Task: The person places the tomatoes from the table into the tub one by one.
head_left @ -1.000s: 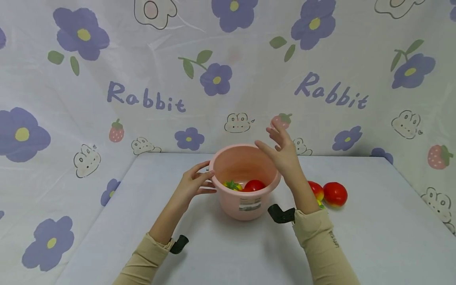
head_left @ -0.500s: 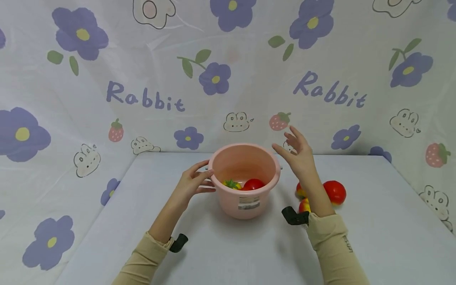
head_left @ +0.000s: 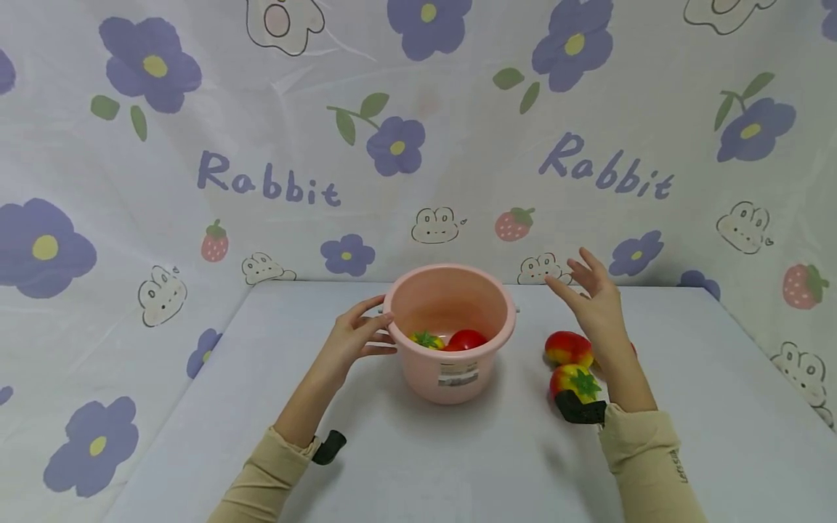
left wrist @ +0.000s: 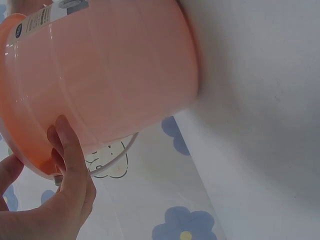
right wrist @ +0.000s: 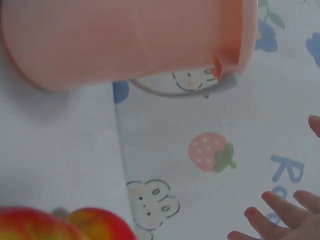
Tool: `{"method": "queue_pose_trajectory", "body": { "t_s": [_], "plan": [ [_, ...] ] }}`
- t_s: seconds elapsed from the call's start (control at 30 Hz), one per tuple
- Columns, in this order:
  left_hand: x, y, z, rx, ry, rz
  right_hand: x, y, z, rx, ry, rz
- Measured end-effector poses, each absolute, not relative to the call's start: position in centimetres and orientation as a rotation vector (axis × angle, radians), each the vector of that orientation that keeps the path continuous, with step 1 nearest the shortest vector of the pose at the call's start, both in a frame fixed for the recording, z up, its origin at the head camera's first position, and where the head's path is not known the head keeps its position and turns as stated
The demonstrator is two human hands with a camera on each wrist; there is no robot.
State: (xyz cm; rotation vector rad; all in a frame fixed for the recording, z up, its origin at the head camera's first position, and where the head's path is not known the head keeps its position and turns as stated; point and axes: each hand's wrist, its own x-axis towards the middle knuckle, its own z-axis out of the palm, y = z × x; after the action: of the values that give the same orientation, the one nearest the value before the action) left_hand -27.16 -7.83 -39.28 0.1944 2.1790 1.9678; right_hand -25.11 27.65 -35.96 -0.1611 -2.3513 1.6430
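A pink bucket (head_left: 451, 378) with a label stands upright on the table. My left hand (head_left: 356, 330) holds its left side, thumb at the rim and fingers against the outer wall, as the left wrist view also shows. Inside lie a round red fruit (head_left: 466, 340) and a yellow one with green leaves (head_left: 426, 341). My right hand (head_left: 596, 301) is raised over the right of the table, fingers spread, holding nothing. Below it lie a red-and-yellow fruit (head_left: 567, 349) and another with green leaves (head_left: 577, 383). A further red fruit is mostly hidden behind the right forearm.
The white table (head_left: 405, 465) reaches back to a cloth backdrop (head_left: 458, 80) printed with flowers, rabbits and strawberries. The bucket's thin wire handle (left wrist: 112, 160) hangs down behind it. A black wrist mount (head_left: 578, 409) on the right arm overlaps the leafy fruit.
My right hand has moved from above the bucket's right rim away to the right, uncovering the two red-and-yellow fruits. The left hand and bucket have stayed in place.
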Motion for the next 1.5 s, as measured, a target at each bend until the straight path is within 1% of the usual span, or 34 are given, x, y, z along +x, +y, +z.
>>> {"method": "queue_pose_trajectory", "body": {
  "t_s": [0.37,0.9,1.3,1.5],
  "plan": [
    [-27.2,-7.9,-39.3,0.192,2.162,1.988,-24.1,31.7,-39.1,-0.385,-2.361,1.657],
    [-27.1,-8.0,-39.3,0.204,2.159,1.996,-23.3,35.9,-43.4,-0.630,-2.282,1.708],
    [-27.0,-7.9,-39.1,0.198,2.157,1.996,-23.8,37.3,-47.1,-0.722,-2.296,1.745],
    [-27.0,-8.0,-39.1,0.197,2.157,1.999,-24.2,37.0,-48.0,-0.683,-2.328,1.731]
  ]
}}
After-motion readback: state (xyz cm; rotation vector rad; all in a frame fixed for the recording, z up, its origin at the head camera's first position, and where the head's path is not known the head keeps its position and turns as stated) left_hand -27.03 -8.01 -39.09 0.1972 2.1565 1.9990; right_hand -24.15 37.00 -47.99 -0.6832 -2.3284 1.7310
